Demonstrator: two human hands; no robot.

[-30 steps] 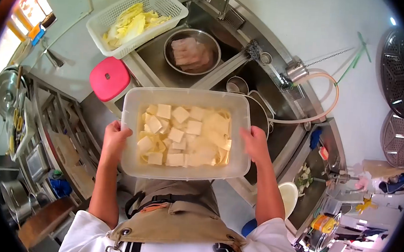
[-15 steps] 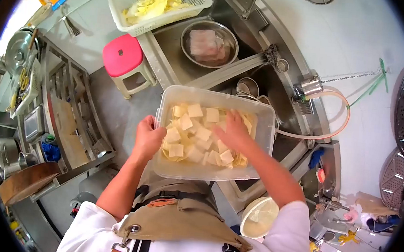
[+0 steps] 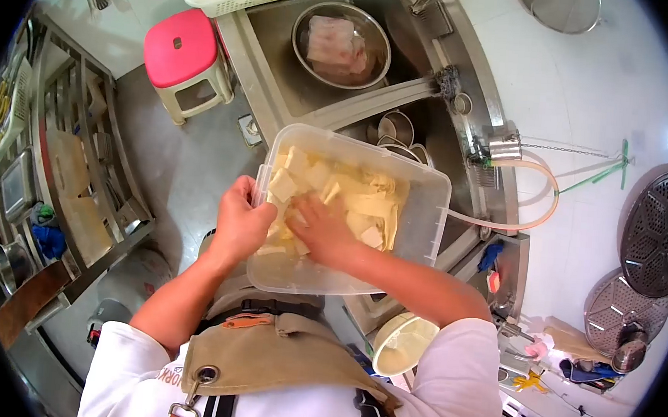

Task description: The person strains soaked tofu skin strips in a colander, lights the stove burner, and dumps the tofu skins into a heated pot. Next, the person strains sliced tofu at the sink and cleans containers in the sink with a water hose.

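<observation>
A clear plastic tub (image 3: 423, 238) is held in front of my body, at the edge of the sink. My left hand (image 3: 244, 221) is closed round its left rim, thumb on top. Inside lie pale square slabs that look like tofu (image 3: 282, 185), with thin yellowish sheets (image 3: 371, 205) showing on the right. My right hand (image 3: 321, 227) reaches into the tub with its fingers spread over the slabs at the left side. Its fingertips are partly hidden among the pieces.
A steel bowl (image 3: 297, 47) with pale meat-like slabs sits in the far sink basin. A white basket (image 3: 244, 2) of yellow leaves stands beyond. A pink-topped stool (image 3: 179, 47) is left of the sink. A hose (image 3: 556, 189) loops at right; a cream bucket (image 3: 386, 355) stands below.
My right hand has swept from the right side of the tub to the left. The slabs have shifted left, baring yellowish sheets on the right. My left hand keeps its hold.
</observation>
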